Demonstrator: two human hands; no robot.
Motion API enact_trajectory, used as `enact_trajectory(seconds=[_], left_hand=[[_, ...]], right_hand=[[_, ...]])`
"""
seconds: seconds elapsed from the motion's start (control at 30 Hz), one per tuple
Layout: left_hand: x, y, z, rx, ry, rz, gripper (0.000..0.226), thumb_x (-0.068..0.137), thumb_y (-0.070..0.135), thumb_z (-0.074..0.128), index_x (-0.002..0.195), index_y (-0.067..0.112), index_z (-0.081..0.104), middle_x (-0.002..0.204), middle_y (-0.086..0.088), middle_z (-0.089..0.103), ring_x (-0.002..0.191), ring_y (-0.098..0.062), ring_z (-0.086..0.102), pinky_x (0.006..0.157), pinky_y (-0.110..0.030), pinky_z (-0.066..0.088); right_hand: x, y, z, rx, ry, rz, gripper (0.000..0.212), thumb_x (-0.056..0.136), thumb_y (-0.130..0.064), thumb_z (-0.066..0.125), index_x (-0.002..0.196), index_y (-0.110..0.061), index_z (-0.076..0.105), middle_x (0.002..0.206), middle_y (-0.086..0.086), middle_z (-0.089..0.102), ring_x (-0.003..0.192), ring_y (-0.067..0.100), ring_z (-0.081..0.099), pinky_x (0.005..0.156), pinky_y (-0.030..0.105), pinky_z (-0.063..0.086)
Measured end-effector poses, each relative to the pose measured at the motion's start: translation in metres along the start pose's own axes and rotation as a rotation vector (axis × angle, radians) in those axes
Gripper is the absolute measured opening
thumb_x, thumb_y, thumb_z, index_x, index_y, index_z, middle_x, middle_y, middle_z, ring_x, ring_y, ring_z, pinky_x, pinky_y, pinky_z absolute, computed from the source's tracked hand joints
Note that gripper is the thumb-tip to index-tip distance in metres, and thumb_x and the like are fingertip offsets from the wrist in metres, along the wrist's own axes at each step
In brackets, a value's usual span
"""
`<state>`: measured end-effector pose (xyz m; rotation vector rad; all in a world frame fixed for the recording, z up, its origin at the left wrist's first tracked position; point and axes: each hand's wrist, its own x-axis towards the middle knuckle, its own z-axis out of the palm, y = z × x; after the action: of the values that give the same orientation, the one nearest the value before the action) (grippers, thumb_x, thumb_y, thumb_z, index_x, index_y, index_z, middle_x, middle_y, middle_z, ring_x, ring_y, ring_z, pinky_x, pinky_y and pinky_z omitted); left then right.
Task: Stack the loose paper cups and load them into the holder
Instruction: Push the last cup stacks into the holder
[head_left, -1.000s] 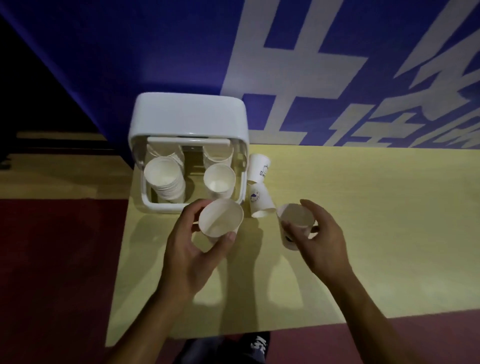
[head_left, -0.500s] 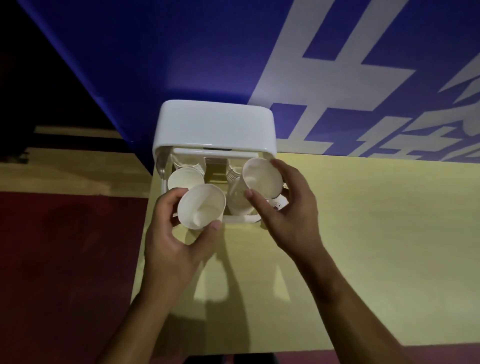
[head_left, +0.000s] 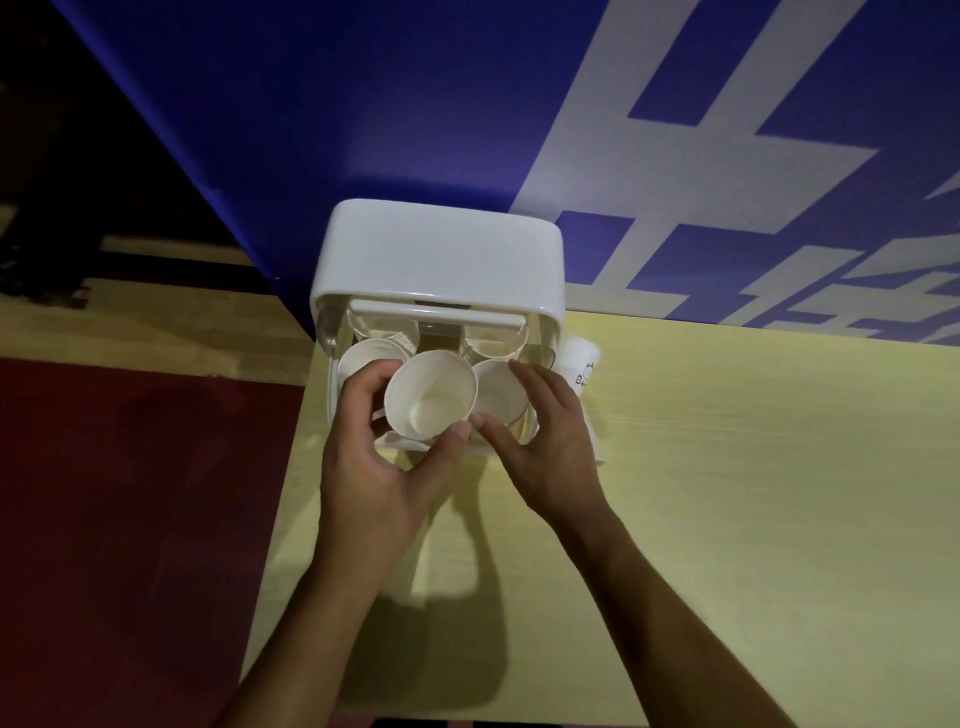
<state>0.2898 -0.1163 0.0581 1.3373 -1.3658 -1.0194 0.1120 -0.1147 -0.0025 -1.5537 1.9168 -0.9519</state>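
Note:
A white cup holder (head_left: 441, 254) with a raised lid stands at the back left of the yellow table (head_left: 727, 467). My left hand (head_left: 374, 467) grips a white paper cup (head_left: 431, 400), mouth toward me, just in front of the holder's open side. My right hand (head_left: 545, 436) has its fingers around another white cup (head_left: 498, 389) that sits on the right-hand stack inside the holder. A stack of cups (head_left: 363, 358) fills the left-hand slot, partly hidden by my left fingers. One loose printed cup (head_left: 582, 364) lies to the right of the holder.
A blue wall with large white characters (head_left: 727, 156) rises right behind the holder. The table's left edge runs just under my left hand, with red floor (head_left: 130, 519) beyond it. Open yellow tabletop stretches to the right.
My right hand has lowered its cup onto the right-hand stack in the holder. My left hand has carried its cup right and up, closer to the holder's opening.

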Motion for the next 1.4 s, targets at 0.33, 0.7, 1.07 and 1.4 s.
enact_trajectory(seconds=[0.33,0.7,1.07,1.4], left_hand=[[0.013,0.019,0.020,-0.025,-0.013,-0.051,0.065,0.071,0.039,0.090,0.125,0.027,0.056,0.127,0.009,0.063,0.121,-0.016,0.062,0.095,-0.041,0.058],[0.030,0.006,0.040,0.216,-0.215,-0.035,0.069,0.070,0.035,0.093,0.126,0.037,0.053,0.118,0.020,0.065,0.109,-0.004,0.065,0.089,-0.035,0.060],[0.029,-0.043,0.052,0.395,-0.292,-0.028,0.070,0.076,0.036,0.087,0.139,0.033,0.054,0.129,0.015,0.064,0.118,-0.004,0.059,0.095,-0.015,0.047],[0.028,-0.044,0.046,0.379,-0.343,-0.043,0.079,0.074,0.047,0.086,0.141,0.037,0.045,0.135,0.019,0.055,0.123,-0.002,0.051,0.095,-0.015,0.046]], right_hand=[[-0.007,-0.038,-0.048,0.315,0.132,0.079,0.039,0.105,-0.040,0.049,0.139,-0.025,0.062,0.138,-0.015,0.063,0.133,0.007,0.053,0.110,0.039,0.048],[0.019,-0.037,-0.053,0.340,0.004,-0.041,0.030,0.100,-0.022,0.067,0.130,-0.021,0.070,0.124,-0.014,0.071,0.119,0.003,0.063,0.101,0.022,0.048],[0.015,0.013,-0.007,0.123,-0.037,-0.035,0.036,0.101,-0.031,0.064,0.135,-0.020,0.065,0.134,-0.008,0.064,0.127,0.008,0.056,0.107,0.020,0.041],[0.009,0.007,-0.014,0.164,-0.015,0.030,0.038,0.101,-0.040,0.061,0.136,-0.026,0.065,0.136,-0.018,0.060,0.131,0.003,0.052,0.106,0.029,0.046]])
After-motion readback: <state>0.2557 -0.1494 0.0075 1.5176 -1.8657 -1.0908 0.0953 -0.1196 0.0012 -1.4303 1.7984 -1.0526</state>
